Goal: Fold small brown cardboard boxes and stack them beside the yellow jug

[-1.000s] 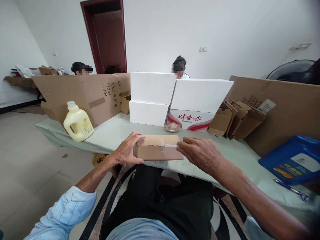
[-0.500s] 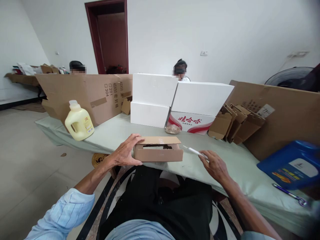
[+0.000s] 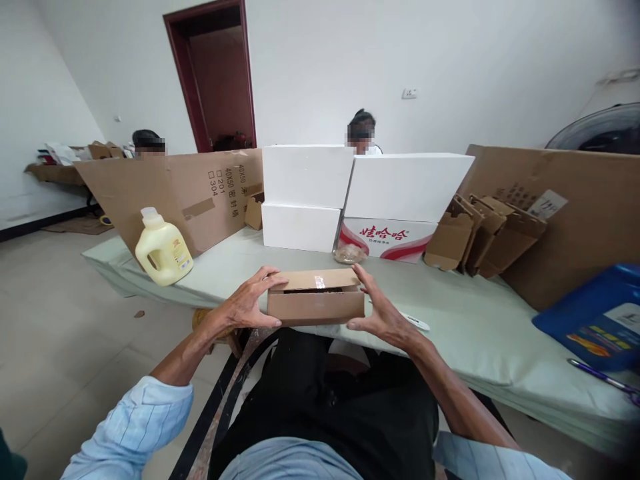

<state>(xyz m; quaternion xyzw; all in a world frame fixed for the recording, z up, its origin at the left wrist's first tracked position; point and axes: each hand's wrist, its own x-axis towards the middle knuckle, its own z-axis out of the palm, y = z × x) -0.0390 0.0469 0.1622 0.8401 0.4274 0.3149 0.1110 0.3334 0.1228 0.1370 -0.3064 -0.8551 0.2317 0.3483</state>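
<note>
A small brown cardboard box (image 3: 316, 309) sits at the table's near edge, its top flap slightly raised over a dark gap, with a piece of clear tape at the middle of the flap. My left hand (image 3: 250, 300) grips its left end, thumb low on the front and fingers over the top. At the right end, my right hand (image 3: 383, 310) spans the box the same way, fingers at the top corner and thumb at the bottom. A slim white utility knife (image 3: 418, 323) lies on the table, partly hidden behind my right hand. The box's contents cannot be made out.
Stacked white boxes (image 3: 307, 177) stand across the table (image 3: 395, 283), beside large cardboard sheets (image 3: 200, 200). A yellow jug (image 3: 164, 250) is at left; folded cartons (image 3: 480, 233), a blue jug (image 3: 590, 320) and a pen (image 3: 600, 375) are at right. Two people sit behind the boxes.
My right hand has put the white utility knife down on the table and moved left onto the box's right end. The box's top flap is lower, narrowing the gap. My left hand keeps its grip.
</note>
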